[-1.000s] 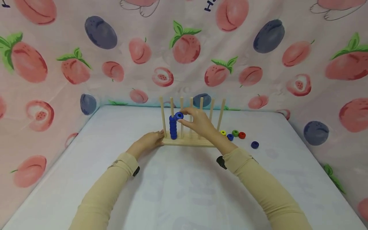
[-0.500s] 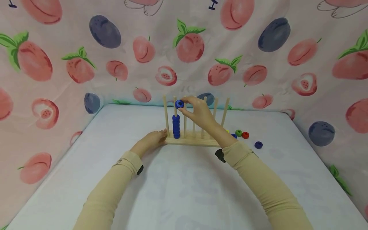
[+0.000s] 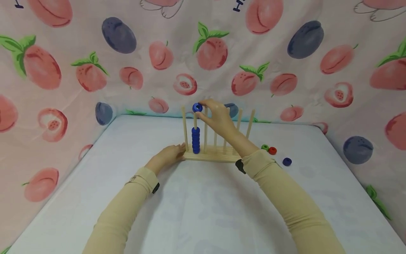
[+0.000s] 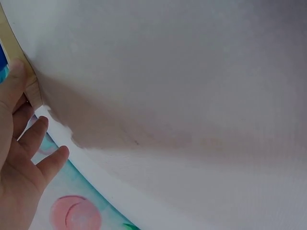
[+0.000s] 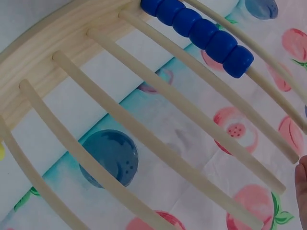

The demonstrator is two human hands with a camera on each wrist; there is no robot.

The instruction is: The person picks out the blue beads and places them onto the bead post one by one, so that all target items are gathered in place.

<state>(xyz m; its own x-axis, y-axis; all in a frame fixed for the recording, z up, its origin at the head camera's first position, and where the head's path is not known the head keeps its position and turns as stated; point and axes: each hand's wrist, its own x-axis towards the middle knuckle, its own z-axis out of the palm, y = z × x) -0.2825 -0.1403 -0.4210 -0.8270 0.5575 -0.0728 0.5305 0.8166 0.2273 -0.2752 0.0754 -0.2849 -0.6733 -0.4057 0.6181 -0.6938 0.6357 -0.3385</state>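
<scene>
A wooden peg rack [image 3: 209, 158] with several upright pegs stands on the table. One peg, second from the left, carries a stack of blue beads [image 3: 196, 141], also large in the right wrist view [image 5: 201, 32]. Above that stack, my right hand [image 3: 219, 118] pinches a blue bead [image 3: 194, 109] between thumb and fingers, its hole facing me, right at the peg's top. My left hand [image 3: 166, 155] grips the rack's left end; in the left wrist view the thumb lies on the base [image 4: 32, 91] and the outer fingers spread away. The right wrist view catches only a fingertip [image 5: 302, 187].
To the right of the rack lie a green bead [image 3: 264, 147], a red bead [image 3: 272, 151] and a dark blue bead [image 3: 287, 162] on the white tablecloth [image 3: 203, 211]. A fruit-patterned cloth [image 3: 209, 84] hangs behind the table.
My right hand has lifted the blue bead from beside the top of the stack up to the peg's tip. The left hand stays at the rack's end. The head view has shifted slightly.
</scene>
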